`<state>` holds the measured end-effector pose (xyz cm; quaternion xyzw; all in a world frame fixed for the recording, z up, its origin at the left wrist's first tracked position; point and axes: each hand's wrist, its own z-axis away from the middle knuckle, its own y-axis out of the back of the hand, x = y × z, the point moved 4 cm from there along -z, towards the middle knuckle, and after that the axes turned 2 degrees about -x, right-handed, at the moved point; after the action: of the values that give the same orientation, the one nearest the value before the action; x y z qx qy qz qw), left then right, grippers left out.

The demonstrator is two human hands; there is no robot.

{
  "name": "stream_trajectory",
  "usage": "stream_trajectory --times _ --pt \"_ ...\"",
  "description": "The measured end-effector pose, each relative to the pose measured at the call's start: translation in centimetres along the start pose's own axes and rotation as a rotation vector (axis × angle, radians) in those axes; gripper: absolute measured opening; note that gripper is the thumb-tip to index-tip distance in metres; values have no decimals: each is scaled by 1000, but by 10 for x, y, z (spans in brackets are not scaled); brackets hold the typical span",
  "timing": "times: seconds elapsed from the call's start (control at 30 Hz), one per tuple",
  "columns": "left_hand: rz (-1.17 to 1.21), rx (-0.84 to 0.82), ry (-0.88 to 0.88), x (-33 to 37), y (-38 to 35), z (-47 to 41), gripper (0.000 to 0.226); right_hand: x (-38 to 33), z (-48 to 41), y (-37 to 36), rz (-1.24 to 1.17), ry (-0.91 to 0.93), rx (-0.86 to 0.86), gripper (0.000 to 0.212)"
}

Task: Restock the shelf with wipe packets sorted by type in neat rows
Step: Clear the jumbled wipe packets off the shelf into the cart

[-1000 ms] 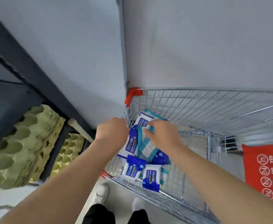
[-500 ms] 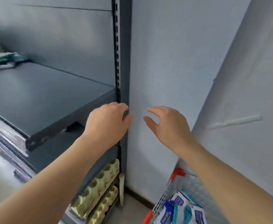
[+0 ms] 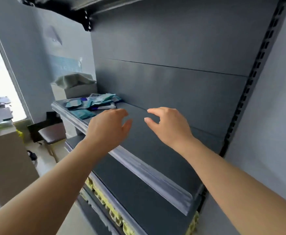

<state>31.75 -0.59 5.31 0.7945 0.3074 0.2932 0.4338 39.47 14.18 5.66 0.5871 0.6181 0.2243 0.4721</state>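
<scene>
One dark grey back panel (image 3: 172,82) fills most of the view, edged on the right by a single slotted upright (image 3: 250,85). Three shelf boards show: one overhead (image 3: 81,4), the shelf (image 3: 155,150) at hand level with a clear strip (image 3: 152,173) along its front edge, and a lower board (image 3: 139,192) just beneath it. A large carton (image 3: 5,163) stands on the floor at far left, with one dark stool (image 3: 52,133) between it and the shelving. Two bare hands hover over the middle shelf, holding nothing: the left hand (image 3: 108,129) above the front edge, the right hand (image 3: 171,128) further in, both with fingers parted and loosely bent, thumbs facing each other. From the hands to the upright the board is bare. A white box (image 3: 74,92) sits past the shelf's far left end. The wipe packets (image 3: 94,102), teal ones and blue-and-white ones, lie in one loose overlapping heap at that left end, too blurred to count. Yellow egg trays (image 3: 115,216) peek out below.
</scene>
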Motion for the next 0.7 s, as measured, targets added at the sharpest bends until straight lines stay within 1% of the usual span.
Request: stream_trajectory --times 0.1,0.2,0.33,0.43,0.5,0.57,0.7 --pt "-11 -54 40 -69 1 -22 36 -37 -41 -33 -60 -52 -12 38" --pt "5 -90 91 -128 -6 -49 35 -62 -79 -66 -72 -83 -32 38" --pt "23 -117 135 -188 -24 -86 37 -78 -124 -107 -57 -100 -73 38" --pt "42 -173 163 -229 -46 -117 45 -82 -157 -137 -31 -100 -93 37" --pt "40 -225 168 -254 -62 -140 54 -83 -180 -156 -12 -105 -100 37" --pt "41 -295 175 -277 -78 -163 67 -81 -203 -175 -1 -109 -110 36" --pt "-36 -483 200 -318 -108 -200 107 -78 -248 -212 -15 -145 -156 39"
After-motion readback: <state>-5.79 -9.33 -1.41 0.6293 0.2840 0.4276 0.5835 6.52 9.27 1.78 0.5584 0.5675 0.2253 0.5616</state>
